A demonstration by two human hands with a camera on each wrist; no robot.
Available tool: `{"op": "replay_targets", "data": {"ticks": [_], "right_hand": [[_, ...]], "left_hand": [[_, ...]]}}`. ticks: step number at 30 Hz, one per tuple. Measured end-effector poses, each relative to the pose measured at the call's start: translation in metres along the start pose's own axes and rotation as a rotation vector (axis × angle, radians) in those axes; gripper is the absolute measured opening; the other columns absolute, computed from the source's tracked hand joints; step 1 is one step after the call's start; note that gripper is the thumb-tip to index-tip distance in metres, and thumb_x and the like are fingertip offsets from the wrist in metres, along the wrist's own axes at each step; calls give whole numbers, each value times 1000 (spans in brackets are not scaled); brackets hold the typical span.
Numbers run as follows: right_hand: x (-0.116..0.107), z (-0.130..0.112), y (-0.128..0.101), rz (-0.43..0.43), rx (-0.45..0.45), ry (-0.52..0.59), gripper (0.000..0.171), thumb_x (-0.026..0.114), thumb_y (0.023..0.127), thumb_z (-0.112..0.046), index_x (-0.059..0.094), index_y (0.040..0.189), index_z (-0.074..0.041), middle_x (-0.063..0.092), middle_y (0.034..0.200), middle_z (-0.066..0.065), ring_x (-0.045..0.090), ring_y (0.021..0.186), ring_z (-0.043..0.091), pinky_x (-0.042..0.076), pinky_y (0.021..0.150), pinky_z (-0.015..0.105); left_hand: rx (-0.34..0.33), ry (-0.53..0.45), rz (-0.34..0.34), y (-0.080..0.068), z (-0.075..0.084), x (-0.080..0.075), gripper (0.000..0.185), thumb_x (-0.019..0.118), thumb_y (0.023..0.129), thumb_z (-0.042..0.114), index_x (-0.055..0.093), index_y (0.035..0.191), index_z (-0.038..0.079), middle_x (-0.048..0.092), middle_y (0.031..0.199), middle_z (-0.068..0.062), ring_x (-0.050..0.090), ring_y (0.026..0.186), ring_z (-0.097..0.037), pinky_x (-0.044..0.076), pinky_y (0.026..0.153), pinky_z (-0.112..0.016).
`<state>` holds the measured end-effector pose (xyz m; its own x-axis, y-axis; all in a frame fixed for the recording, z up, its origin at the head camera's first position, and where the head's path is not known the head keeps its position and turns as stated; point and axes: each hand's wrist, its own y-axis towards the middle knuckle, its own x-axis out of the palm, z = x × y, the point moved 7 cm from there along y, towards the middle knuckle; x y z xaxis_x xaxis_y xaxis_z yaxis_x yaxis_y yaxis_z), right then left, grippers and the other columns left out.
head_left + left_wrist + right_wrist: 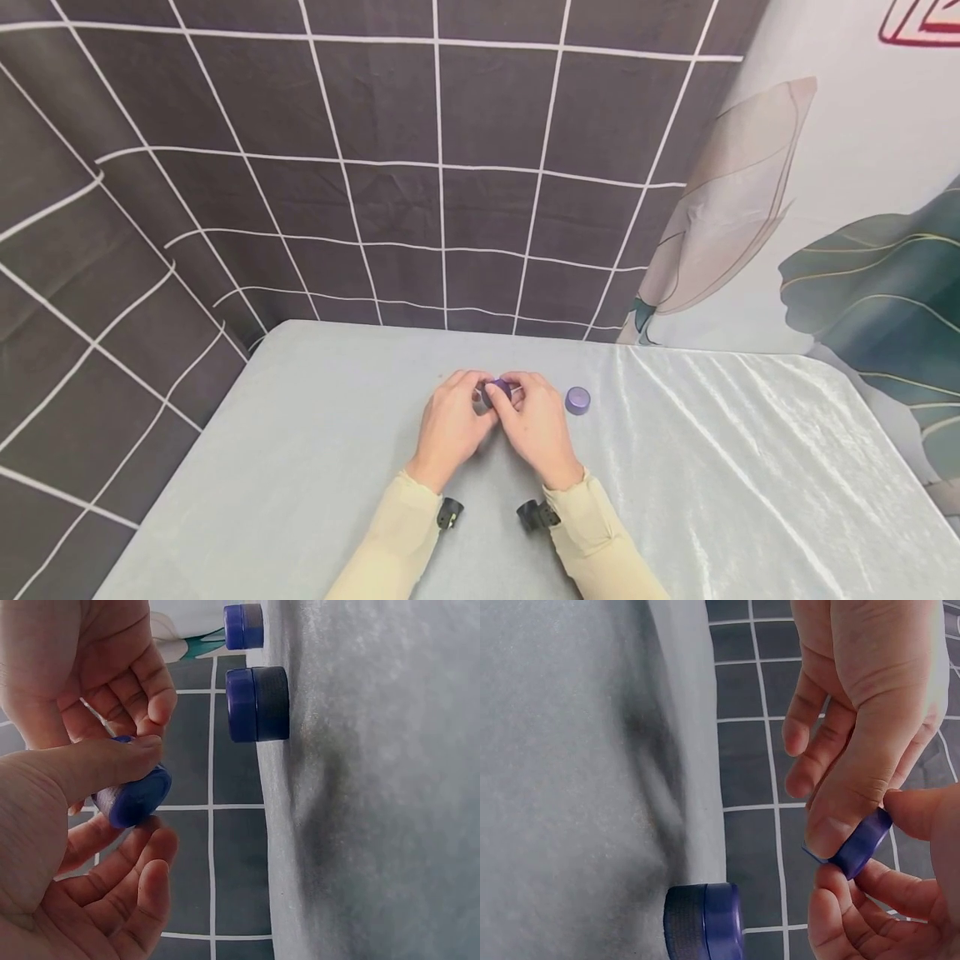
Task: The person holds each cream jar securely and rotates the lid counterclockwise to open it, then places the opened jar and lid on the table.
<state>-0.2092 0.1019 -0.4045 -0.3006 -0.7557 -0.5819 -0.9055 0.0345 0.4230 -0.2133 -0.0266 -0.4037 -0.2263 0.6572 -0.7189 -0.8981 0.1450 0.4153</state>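
Both hands meet over the table round a small jar point(500, 384) with a shiny purple lid, raised above the cloth. My left hand point(452, 421) pinches it between thumb and fingers. From the other side my right hand point(534, 421) grips it too, its thumb pressed across the jar point(866, 844). In the right wrist view a thin blue edge juts out under that thumb. The held jar point(139, 796) tilts in the left wrist view, its lower body mostly covered by fingers. A second purple-lidded jar point(577, 400) stands just right of the right hand.
Two lidded jars stand on the table in the left wrist view, a nearer one point(257, 705) and a farther one point(244, 627). Pale cloth point(300, 467) covers the table, wrinkled at right. A dark gridded curtain point(390, 200) hangs behind, a leaf-patterned one point(862, 275) at right.
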Motion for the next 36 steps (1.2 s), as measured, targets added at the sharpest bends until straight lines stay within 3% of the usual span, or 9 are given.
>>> {"op": "replay_targets", "data": {"ticks": [18,25,36], "right_hand": [[-3,-7,2,12,-68,-22,26,71,94,-24,72,100,2,63,77,5,59,68,16,50,65,35],[0,-6,1,-8,-73,-36,26,72,94,-24,72,99,2,59,75,2,54,66,13,47,62,31],[0,-8,1,-19,-90,-43,25,71,94,-23,72,100,1,56,75,1,52,65,11,46,61,30]], "left_hand": [[35,-14,36,3,3,-3,33,84,74,14,77,104,6,74,97,-3,68,80,-15,55,73,-33],[29,-25,32,2,3,-4,32,81,75,14,78,105,3,76,100,-7,72,93,-23,56,84,-35],[12,-37,20,2,2,-4,31,82,75,15,79,105,6,76,97,-5,70,79,-15,56,73,-30]]}}
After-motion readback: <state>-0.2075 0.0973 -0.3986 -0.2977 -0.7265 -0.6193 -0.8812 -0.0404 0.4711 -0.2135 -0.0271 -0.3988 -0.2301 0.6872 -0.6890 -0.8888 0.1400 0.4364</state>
